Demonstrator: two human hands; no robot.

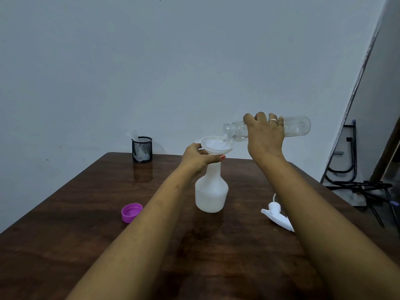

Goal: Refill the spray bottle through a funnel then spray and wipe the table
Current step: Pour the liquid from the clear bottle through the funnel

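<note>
Forearms sit nearest: left forearm (140, 234) and right forearm (324, 224) reach up from the bottom edge over the dark wooden surface (65, 213). Mid-surface stands the spray bottle (211, 191), white and upright, with a level line showing low in its body. Upright in its neck sits the funnel (216, 145). Gripping that joint is the left hand (195, 158), fingers curled round the funnel stem, thumb across the front, one fingertip at the rim tab. Above and right of the spray bottle, the right hand (265, 135) holds a clear bottle (298, 126) from above, fingers wrapped over its middle, a ring on one finger. That clear bottle is tipped nearly level, its open mouth over the funnel bowl. It looks almost empty; can't tell if liquid is running. Right of the spray bottle the spray head (276, 214) lies on its side, apart from it and partly hidden by the right forearm. Left of the spray bottle, well apart, lies a purple cap (131, 212), open side up. Behind and left of it, at the far edge, a black mesh cup (142, 149) holds something white. Far right, on the floor, stands a black metal frame (357, 185).
</note>
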